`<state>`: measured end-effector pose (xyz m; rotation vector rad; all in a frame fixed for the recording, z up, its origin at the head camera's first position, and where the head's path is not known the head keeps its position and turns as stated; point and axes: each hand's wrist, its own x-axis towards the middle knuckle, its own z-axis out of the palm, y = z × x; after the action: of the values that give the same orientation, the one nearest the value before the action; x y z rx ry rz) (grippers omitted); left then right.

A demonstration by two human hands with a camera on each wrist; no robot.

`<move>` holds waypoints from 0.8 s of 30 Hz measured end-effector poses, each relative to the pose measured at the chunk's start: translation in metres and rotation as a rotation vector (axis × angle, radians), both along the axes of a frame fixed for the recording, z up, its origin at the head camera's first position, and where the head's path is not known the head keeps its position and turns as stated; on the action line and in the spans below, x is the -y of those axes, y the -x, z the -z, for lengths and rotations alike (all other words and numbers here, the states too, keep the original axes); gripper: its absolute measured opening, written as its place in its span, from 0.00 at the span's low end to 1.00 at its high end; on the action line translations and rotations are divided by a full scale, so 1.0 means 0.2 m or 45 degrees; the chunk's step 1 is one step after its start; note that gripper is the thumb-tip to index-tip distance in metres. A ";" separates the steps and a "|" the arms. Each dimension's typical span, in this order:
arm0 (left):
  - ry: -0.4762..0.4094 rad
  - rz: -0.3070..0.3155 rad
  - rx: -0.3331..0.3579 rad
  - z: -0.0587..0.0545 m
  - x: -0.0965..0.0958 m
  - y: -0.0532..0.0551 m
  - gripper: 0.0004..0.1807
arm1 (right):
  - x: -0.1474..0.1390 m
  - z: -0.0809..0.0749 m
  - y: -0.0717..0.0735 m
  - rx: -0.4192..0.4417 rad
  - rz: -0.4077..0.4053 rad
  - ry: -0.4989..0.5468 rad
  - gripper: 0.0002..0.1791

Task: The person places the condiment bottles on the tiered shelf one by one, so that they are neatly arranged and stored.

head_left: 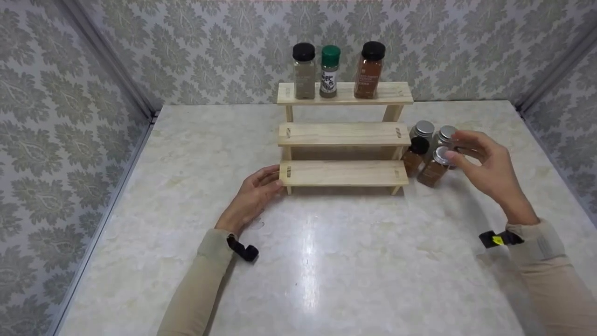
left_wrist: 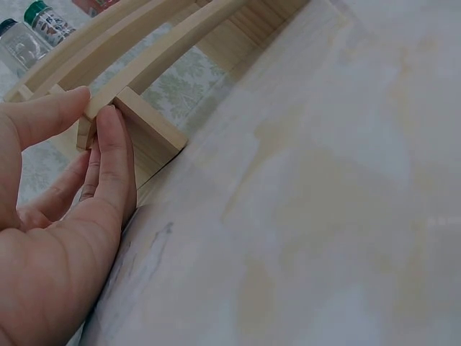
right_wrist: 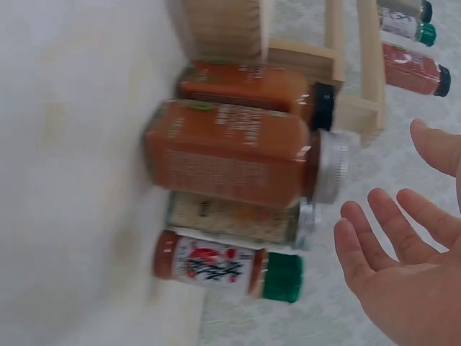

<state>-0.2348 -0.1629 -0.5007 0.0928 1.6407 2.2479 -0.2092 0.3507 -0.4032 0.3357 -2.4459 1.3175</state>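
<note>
A three-tier wooden spice rack (head_left: 343, 173) stands on the table. At the left end of its lowest shelf, my left hand (head_left: 249, 198) pinches the board, thumb above and fingers underneath in the left wrist view. My right hand (head_left: 492, 172) is spread beside the spice jars at the rack's right, its fingers apart from them in the right wrist view. Nearest to it is a silver-capped jar of orange-brown powder (right_wrist: 230, 151). Around that are a black-capped jar (right_wrist: 245, 86), a jar with pale contents (right_wrist: 230, 218) and a green-capped bottle (right_wrist: 216, 263), mostly hidden in the head view.
On the top shelf stand a black-capped jar of grey-green spice (head_left: 305, 81), a small green-capped bottle (head_left: 329, 79) and a black-capped jar of red powder (head_left: 367, 79). Patterned wall panels (head_left: 210, 51) enclose the marbled table (head_left: 350, 261) at the back and sides.
</note>
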 end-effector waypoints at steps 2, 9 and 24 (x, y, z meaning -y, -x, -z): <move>0.009 -0.005 0.003 0.00 0.00 0.00 0.32 | -0.01 0.05 -0.01 -0.004 0.003 0.015 0.25; 0.024 -0.001 0.002 -0.01 0.00 -0.01 0.32 | -0.02 0.20 0.00 0.043 0.078 0.002 0.28; 0.043 0.009 -0.001 0.00 0.01 -0.01 0.32 | 0.01 0.30 0.00 0.188 0.155 -0.004 0.35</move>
<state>-0.2328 -0.1640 -0.4998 0.0908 1.6755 2.2143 -0.2092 0.3493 -0.4623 0.0914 -2.5442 1.3292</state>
